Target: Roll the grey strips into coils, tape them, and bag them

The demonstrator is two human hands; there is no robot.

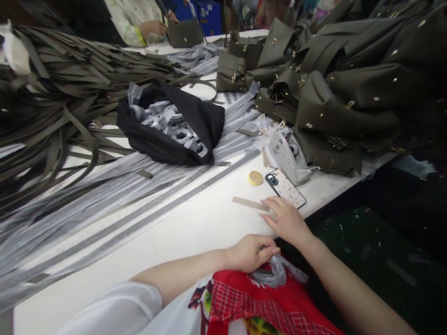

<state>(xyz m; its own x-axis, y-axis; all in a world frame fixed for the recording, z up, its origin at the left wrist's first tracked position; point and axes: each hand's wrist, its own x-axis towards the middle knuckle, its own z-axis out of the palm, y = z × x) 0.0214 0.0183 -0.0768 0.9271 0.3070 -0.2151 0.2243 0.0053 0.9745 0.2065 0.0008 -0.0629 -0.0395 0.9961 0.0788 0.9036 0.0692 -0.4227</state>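
Note:
My left hand [250,252] is closed just over the table's front edge, thumb against the curled fingers. A grey, translucent plastic-wrapped piece [275,272] hangs from it over the red checked apron [240,293]. Further right, my right hand [284,218] has its thumb and forefinger apart around the near end of a flat beige strip [246,202] lying on the white table. Whether the fingertips press on the strip I cannot tell. Beside this hand lies a phone in a patterned case [288,188], with a round yellow-rimmed disc [255,177] to its left.
A white tape dispenser [288,153] stands behind the phone. Dark olive bags [335,102] pile up at right. A black cloth bag [206,121] holds plastic-wrapped pieces. Olive straps [70,88] and plastic-covered strips [115,186] cover the left. Across the table, another person's hand [153,29] is near a bag.

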